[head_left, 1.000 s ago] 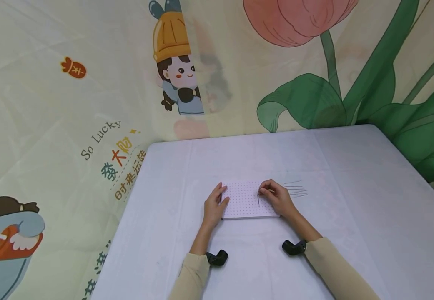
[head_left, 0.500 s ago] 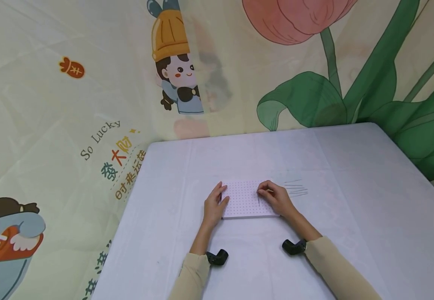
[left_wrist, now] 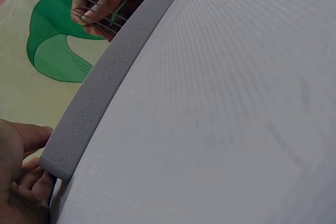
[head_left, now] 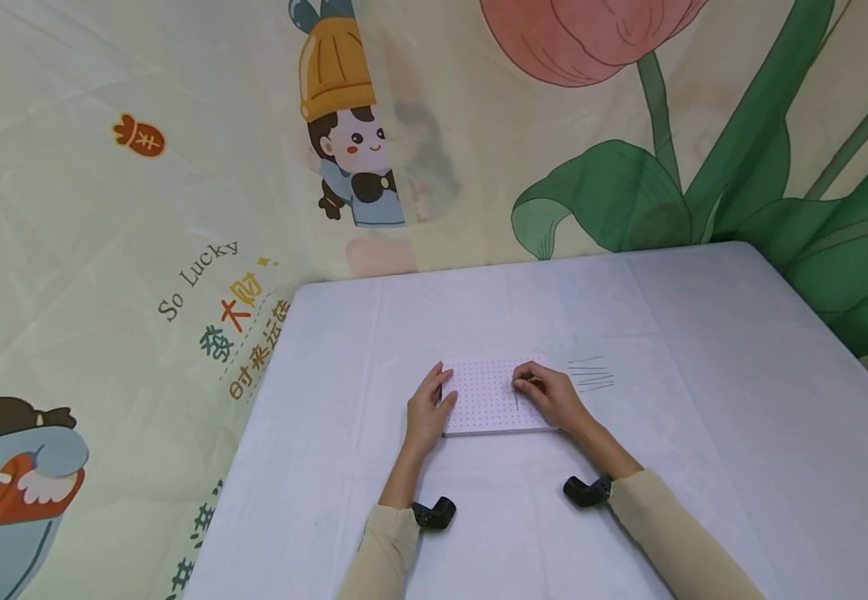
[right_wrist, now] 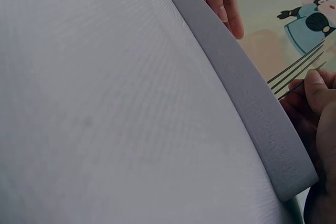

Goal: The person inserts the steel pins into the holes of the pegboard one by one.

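Note:
A pale pegboard [head_left: 479, 404] with rows of small holes lies flat on the table. My left hand [head_left: 426, 412] grips its left edge, the thumb over the top face and the other fingers along the side. Above the board's right part, my right hand [head_left: 551, 397] pinches a thin metal rod [head_left: 516, 402] between thumb and fingertips. In the right wrist view, several thin rods [right_wrist: 296, 67] stand upright over the board edge beside that hand. The holes under the right hand are hidden, so whether the pinched rod sits in one I cannot tell.
Several loose thin rods [head_left: 591, 368] lie on the white tablecloth [head_left: 516, 517] just right of the board. Black wrist cameras [head_left: 436, 514] sit on both forearms. A printed cloth [head_left: 471, 167] with cartoon figures and a flower hangs behind the table.
My right hand has shifted slightly left, and less of the rod shows below its fingers. The left hand keeps its hold on the board. The head view has tilted a little.

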{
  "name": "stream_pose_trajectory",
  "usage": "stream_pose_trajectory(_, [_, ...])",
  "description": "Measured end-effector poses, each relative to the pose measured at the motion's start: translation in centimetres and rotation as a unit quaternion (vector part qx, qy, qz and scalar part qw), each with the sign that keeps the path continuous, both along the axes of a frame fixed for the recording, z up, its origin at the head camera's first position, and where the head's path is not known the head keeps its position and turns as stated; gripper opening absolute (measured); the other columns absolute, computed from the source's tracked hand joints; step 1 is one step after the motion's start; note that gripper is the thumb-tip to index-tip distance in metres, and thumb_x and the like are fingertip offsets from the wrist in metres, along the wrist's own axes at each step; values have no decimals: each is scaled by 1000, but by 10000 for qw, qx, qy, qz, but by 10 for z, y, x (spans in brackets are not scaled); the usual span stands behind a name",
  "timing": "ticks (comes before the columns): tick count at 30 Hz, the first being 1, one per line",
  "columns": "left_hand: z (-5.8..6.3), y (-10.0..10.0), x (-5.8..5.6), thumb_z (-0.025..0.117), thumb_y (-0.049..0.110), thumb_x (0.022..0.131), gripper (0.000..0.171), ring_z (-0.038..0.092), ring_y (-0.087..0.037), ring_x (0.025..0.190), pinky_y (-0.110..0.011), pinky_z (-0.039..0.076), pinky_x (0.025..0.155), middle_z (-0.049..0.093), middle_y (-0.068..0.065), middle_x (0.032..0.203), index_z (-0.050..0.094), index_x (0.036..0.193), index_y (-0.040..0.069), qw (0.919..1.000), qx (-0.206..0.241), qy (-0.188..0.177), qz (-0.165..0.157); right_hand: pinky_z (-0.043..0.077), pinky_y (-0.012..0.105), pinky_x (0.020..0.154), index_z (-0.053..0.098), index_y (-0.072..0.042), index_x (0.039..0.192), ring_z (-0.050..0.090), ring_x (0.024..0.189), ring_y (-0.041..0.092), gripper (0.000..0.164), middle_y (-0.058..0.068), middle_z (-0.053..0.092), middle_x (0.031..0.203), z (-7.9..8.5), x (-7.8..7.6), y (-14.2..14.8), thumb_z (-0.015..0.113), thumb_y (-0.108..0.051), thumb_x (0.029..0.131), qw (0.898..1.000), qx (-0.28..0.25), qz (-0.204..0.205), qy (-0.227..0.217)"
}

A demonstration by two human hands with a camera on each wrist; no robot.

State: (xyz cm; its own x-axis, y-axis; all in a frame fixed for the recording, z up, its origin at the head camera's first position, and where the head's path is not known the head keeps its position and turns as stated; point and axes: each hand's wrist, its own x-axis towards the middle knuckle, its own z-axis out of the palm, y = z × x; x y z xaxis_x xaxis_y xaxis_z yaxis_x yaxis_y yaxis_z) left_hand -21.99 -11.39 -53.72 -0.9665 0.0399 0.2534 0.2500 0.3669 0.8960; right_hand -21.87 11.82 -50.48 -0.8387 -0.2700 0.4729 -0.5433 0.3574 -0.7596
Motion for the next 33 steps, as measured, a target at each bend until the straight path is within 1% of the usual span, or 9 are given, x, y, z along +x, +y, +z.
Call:
stream_pose_trajectory(6, [-1,0,0,59,4,84,38,38,-18,126,-21,35,100,37,-7,141,54,121,4,9999,-30,-99,31,51,17,73,60,-2,89,60,79,16,6,5,64,83,-1,1,0,57,-1,84,10000,23,-41,-83])
stream_pose_trajectory(9, [-1,0,0,60,5,84,38,38,-17,126,-20,35,100,37,-5,141,54,122,5,9998,-42,-160,54,51,17,74,60,-8,91,59,79,11,6,1,64,84,-15,-6,4,57,-8,86,10000,15,14,-59])
stream_pose_trajectory(11, [-1,1,0,60,5,84,38,38,-16,126,-19,35,100,37,-5,141,54,121,5,9998,-49,-184,78,52,19,73,60,-8,91,60,79,12,6,2,64,84,-16,-7,4,57,-7,86,10000,-43,34,-61])
stream_pose_trajectory(13, [0,1,0,60,6,84,38,38,-17,126,-20,35,100,37,-5,141,54,121,5,9998,-64,-170,83,52,19,73,60,-7,92,60,80,14,7,4,65,85,-15,-7,5,57,-7,86,9999,-96,6,-108])
stream_pose_trajectory(16, [-1,1,-1,60,5,84,38,38,-18,126,-21,36,100,37,-6,140,54,121,5,9999,-65,-130,78,52,18,76,60,1,96,61,84,22,13,12,65,90,-1,1,3,59,-1,83,9993,-269,-44,-239])
stream_pose_trajectory(20, [-2,1,0,60,4,83,38,39,-19,126,-21,36,100,37,-8,140,55,121,4,9999,-51,-139,78,50,17,83,59,4,102,60,93,26,20,15,63,98,-2,-1,9,59,-3,84,9965,-678,-10,-486])
stream_pose_trajectory(24, [-4,1,0,60,5,83,38,38,-17,126,-20,35,100,37,-7,140,55,121,4,9998,-41,-175,77,48,16,84,62,-3,101,58,94,16,19,10,64,99,-11,-6,25,60,-12,84,9941,-861,-181,-639])
stream_pose_trajectory(27, [-5,2,0,60,4,84,37,38,-18,126,-21,36,100,37,-7,140,55,121,4,9999,-47,-95,66,48,14,80,64,-9,98,58,90,8,17,6,65,95,-16,-9,46,62,-18,84,9953,-543,-459,-653])
stream_pose_trajectory(33, [-4,0,-2,60,4,84,36,39,-19,126,-22,37,100,38,-7,140,56,120,5,9999,-95,32,74,49,11,67,66,-8,94,59,80,2,16,7,66,91,-19,-6,95,64,-18,82,9915,-172,-1003,-806])
